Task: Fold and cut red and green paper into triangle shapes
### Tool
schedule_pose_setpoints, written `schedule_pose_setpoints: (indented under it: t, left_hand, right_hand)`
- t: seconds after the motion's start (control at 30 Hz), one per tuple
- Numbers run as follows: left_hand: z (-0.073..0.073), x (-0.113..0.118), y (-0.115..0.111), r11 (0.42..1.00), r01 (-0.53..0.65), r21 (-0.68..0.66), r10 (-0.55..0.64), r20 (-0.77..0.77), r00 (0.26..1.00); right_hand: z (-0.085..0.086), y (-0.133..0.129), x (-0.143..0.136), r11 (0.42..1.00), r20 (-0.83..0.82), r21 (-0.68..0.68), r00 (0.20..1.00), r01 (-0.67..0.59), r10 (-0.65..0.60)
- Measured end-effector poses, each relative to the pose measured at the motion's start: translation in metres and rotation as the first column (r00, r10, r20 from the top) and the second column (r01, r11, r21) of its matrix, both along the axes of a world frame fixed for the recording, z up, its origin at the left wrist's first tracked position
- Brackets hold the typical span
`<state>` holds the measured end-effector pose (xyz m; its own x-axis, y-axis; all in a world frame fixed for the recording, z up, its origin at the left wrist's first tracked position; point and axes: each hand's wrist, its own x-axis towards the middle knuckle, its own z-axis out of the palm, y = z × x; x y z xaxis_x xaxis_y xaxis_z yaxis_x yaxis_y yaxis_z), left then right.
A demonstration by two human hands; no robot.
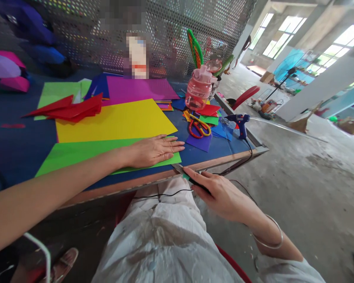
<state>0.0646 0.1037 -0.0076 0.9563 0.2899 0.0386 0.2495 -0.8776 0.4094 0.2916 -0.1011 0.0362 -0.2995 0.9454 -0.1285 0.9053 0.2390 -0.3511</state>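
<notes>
My left hand (155,151) lies flat, fingers stretched out, on a bright green sheet (76,151) at the table's front edge. Under its far side is a larger yellow sheet (120,122). Just beyond the table edge, my right hand (221,192) is closed around a utility knife (199,184) with a dark handle. Its blade points up and left, close to the green sheet's near right corner; whether it touches the paper I cannot tell. Folded red paper pieces (76,110) rest on the yellow sheet's left part.
Scissors (199,126) with red and yellow handles lie among paper scraps on the right. Behind them stands a pink bottle (198,88). A blue glue gun (240,124) sits near the right corner, its cord hanging over the edge. Perforated metal mesh (171,39) rises behind the table.
</notes>
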Motion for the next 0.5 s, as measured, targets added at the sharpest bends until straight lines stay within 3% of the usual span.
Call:
schedule_pose_setpoints:
  t: [0.5]
  left_hand:
    - [0.0006,0.0007,-0.0002,1.000,-0.006,-0.028,0.006,-0.002,1.000]
  right_hand:
    - [-0.0020,0.0038,-0.0057,0.999,-0.027,0.000,0.999,-0.034,0.034]
